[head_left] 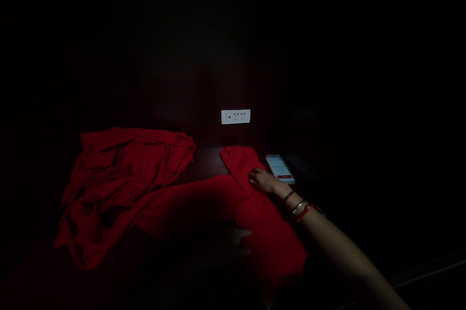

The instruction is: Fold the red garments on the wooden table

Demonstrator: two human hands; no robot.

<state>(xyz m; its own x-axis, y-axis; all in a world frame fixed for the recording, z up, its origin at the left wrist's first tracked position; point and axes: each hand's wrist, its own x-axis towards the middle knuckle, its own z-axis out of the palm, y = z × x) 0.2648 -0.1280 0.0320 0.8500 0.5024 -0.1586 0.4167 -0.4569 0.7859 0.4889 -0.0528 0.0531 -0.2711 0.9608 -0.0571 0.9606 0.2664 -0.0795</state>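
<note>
A long red cloth (pixel 267 237) lies on the dark tabletop, with one strip running away from me and another part (pixel 196 203) stretching left from it. My right hand (pixel 264 180) rests on the far half of the strip, fingers extended and flat against it. Below, in deep shadow, my left hand (pixel 236 242) is over the near part of the cloth. Its fingertips show apart; the rest of that hand is too dark to make out. Further left, the red fabric (pixel 134 169) is heaped in loose folds. The near end of the strip looks slightly fringed.
A lit phone (pixel 280 169) lies beyond my right wrist, beside the cloth. On the dark wall behind is a white socket plate (pixel 236 116). A bare piece of the dark tabletop (pixel 207 162) shows between the heap and the strip. Most surroundings are black.
</note>
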